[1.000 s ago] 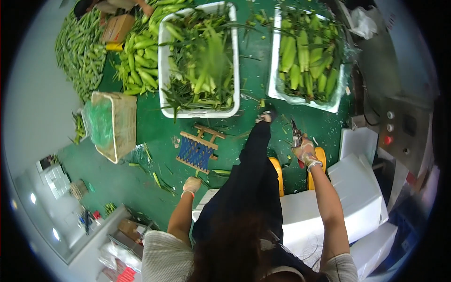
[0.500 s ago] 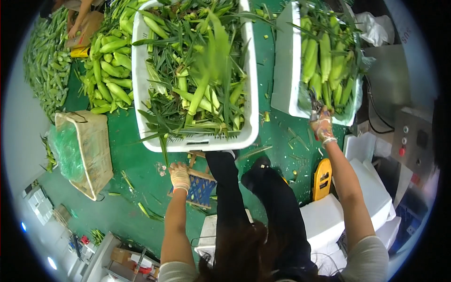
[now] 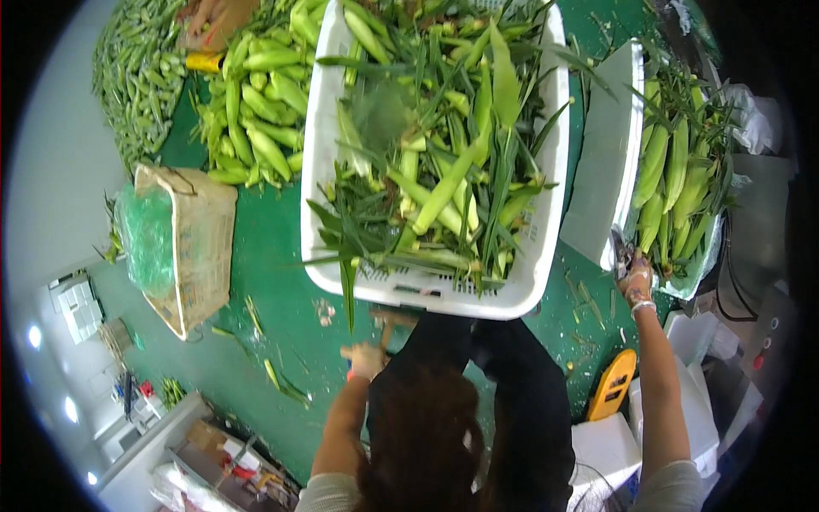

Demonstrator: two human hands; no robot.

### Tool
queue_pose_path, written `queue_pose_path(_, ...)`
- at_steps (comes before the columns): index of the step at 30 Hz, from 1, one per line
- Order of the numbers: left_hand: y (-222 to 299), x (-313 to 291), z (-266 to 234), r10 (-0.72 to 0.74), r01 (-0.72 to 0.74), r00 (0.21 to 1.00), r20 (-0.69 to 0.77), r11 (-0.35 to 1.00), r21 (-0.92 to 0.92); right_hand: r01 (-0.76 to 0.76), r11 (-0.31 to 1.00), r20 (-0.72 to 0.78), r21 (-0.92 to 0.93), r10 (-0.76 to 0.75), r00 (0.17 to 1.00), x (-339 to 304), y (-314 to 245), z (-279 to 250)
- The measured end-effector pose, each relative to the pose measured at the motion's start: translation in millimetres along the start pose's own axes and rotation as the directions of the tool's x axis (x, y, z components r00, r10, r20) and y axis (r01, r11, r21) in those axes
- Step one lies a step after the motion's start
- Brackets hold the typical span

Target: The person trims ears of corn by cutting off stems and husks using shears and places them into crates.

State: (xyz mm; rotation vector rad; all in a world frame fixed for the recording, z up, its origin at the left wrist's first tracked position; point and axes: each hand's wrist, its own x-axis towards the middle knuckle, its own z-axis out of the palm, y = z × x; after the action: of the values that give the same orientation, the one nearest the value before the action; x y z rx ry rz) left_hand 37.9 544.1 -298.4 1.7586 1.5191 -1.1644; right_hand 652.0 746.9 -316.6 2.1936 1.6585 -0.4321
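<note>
My right hand [image 3: 636,282], in a stained glove, is closed round metal hand shears [image 3: 620,247] at the near left corner of a white foam box [image 3: 602,171]. Several green corn cobs in husk [image 3: 680,162] lie in that box. My left hand [image 3: 368,360], gloved too, is low beside my left leg, its fingers closed on the wooden frame of a small stool [image 3: 388,322]. Most of the stool is hidden by my hand and leg. In front of my knees stands a large white basket [image 3: 431,300], holding husk leaves and stalks [image 3: 448,188].
Corn in husk [image 3: 269,111] is heaped left of the basket, with a further pile [image 3: 136,85] beyond. A cream crate [image 3: 205,247] with a green plastic bag lies left. Another person's hand [image 3: 205,19] shows far left. A yellow pallet-jack handle [image 3: 612,384] stands right, near white foam boxes [image 3: 606,452].
The whole view has shifted, so the basket and foam box appear further right. My legs are more bent and closer to the basket. My left hand has closed on the stool; the right keeps the shears.
</note>
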Motion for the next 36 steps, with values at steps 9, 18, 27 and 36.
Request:
queue_pose_path(9,-92,-50,0,-0.276,0.291,0.955,0.110,0.943,-0.162,-0.049,0.996,-0.190,0.072,0.062,0.980,-9,10,14)
queue_pose_path(18,-112,-11,-213,-0.272,-0.219,0.804,-0.528,0.691,-0.689,0.010,0.964,-0.170,0.264,0.036,0.985,2,-12,-8)
queue_pose_path(27,389,59,-396,0.776,-0.823,0.356,-0.521,0.524,0.218,-0.117,0.978,-0.116,0.173,0.138,0.984,-22,96,-64)
queue_pose_path(36,451,137,-345,0.798,-0.632,0.401,-0.451,0.597,0.495,-0.117,0.980,-0.110,0.164,0.135,0.985,-22,137,-20)
